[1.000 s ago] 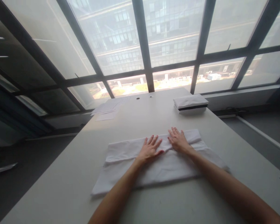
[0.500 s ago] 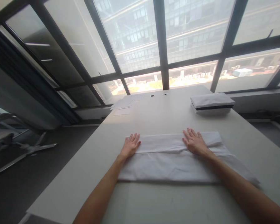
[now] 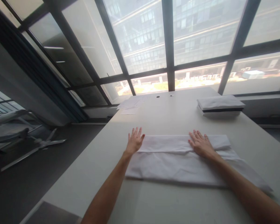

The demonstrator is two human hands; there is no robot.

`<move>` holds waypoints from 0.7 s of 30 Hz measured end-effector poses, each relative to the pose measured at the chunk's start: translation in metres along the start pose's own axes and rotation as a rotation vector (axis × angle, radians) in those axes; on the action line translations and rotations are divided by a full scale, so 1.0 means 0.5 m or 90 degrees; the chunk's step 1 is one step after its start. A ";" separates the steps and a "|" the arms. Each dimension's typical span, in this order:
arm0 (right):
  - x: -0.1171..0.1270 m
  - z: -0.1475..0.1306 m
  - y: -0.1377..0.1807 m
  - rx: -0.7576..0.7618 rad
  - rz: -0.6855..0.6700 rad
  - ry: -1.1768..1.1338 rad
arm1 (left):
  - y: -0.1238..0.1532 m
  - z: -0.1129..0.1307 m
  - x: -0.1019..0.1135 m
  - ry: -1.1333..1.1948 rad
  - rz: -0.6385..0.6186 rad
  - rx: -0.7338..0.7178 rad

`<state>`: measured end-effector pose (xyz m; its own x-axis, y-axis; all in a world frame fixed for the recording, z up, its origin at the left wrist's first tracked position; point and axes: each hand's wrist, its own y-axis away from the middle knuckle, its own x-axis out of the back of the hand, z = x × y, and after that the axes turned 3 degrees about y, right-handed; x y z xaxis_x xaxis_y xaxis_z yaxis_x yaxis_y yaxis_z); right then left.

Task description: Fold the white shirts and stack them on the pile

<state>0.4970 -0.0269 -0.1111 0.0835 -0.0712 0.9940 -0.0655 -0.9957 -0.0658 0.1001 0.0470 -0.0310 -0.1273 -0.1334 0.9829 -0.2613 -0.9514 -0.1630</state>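
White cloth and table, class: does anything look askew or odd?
Yes: the white cloth is wrinkled near the right hand, and its near right corner juts outward, so its outline looks lopsided. Loose papers farther off, leftward, overlap unevenly.

1. I am showing two bare hands, my left hand (image 3: 134, 143) and my right hand (image 3: 202, 147), each leading back into a bare forearm.
2. My left forearm (image 3: 114, 182) is tapering to a narrow wrist and broadening farther back.
3. My right forearm (image 3: 238, 182) is sharing that shape, its outline running smooth.
4. My fingers (image 3: 136, 133) are looking slim, narrowing towards the tips.
5. My nails are appearing too small and blurred for me to be describing their finish.
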 end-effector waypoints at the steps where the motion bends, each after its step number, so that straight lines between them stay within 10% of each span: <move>1: -0.002 0.001 -0.001 0.001 0.000 -0.001 | 0.001 0.052 0.001 0.017 0.010 -0.043; 9: -0.006 0.005 0.001 0.006 0.011 0.015 | 0.037 0.398 -0.089 0.130 -0.050 -0.326; 21: 0.022 0.003 -0.001 -0.005 0.037 -0.088 | 0.049 0.405 -0.114 0.102 -0.106 -0.385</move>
<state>0.4993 -0.0272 -0.1004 0.2159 -0.1373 0.9667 -0.0814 -0.9892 -0.1223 0.2949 -0.0249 -0.0736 -0.1678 0.0906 0.9817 -0.7773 -0.6246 -0.0752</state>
